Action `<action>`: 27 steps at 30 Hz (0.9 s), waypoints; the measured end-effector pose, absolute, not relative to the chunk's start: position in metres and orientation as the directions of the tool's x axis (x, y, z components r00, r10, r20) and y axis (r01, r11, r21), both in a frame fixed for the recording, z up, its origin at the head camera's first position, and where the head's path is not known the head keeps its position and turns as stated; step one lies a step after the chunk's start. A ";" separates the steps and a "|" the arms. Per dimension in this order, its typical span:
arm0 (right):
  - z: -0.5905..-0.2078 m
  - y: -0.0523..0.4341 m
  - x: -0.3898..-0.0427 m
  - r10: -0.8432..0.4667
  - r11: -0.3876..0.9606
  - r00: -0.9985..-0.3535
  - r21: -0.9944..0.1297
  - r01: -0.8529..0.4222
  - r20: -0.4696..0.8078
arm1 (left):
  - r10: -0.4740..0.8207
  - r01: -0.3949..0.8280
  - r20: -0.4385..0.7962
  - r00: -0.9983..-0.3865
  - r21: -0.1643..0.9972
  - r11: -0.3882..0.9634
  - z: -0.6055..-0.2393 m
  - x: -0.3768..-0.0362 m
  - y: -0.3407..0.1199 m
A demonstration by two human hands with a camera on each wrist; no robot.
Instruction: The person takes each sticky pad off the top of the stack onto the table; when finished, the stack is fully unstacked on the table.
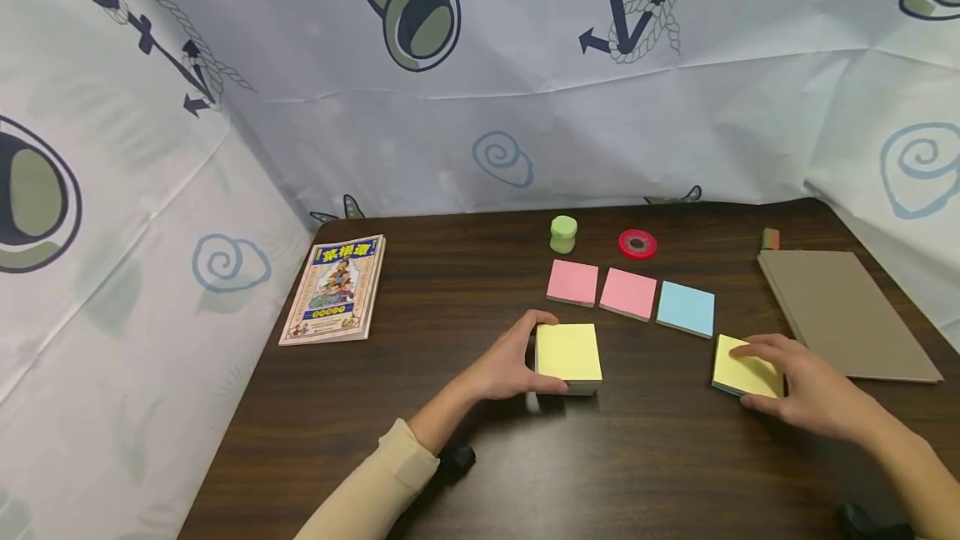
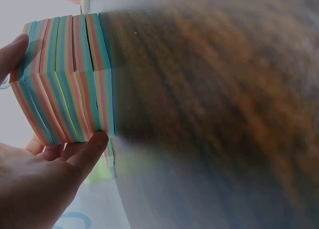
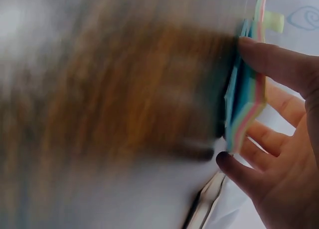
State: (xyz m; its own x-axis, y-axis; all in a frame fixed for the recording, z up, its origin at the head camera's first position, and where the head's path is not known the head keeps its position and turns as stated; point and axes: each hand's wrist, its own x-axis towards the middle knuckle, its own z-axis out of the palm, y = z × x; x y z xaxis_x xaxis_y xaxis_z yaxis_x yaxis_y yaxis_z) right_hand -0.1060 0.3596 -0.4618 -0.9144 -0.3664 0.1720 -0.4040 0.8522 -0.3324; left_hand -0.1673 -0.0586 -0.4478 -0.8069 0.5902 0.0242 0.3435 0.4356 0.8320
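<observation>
Left hand [image 1: 504,365] fingers gripping thick note block [image 1: 568,356], frame centre. Right hand [image 1: 806,386] fingers apparently pinching thin yellow pad [image 1: 742,368]. Three pads [image 1: 628,293] already lying in row above.

Readable text: one book cover only.
Large Chinese characters, "菜根谭", are printed across the top of the book [image 1: 334,291]; smaller print cannot be read.

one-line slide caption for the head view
Left hand grips thick yellow-topped sticky-note block; right hand holds thin yellow pad.
</observation>
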 end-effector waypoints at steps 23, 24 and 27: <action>-0.411 0.287 -0.101 -0.434 0.811 -0.849 -0.281 -0.514 0.301 | 0.590 0.349 0.021 -0.807 0.823 0.449 -0.446 -0.167 -0.059; -0.409 0.278 -0.101 -0.450 0.794 -0.837 -0.288 -0.535 0.312 | 0.591 0.351 0.021 -0.807 0.821 0.451 -0.447 -0.167 -0.059; -0.408 0.252 -0.102 -0.499 0.739 -0.805 -0.328 -0.589 0.322 | 0.600 0.360 0.028 -0.800 0.821 0.442 -0.447 -0.167 -0.059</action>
State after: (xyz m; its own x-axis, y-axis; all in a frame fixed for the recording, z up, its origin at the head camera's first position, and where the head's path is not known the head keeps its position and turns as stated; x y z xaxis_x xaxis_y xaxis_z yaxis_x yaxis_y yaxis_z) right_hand -0.1025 0.2515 -0.4076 -0.8048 -0.4989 0.3217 -0.5889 0.7389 -0.3275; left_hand -0.1673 -0.0591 -0.4468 -0.7997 0.5998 0.0280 0.3603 0.4421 0.8214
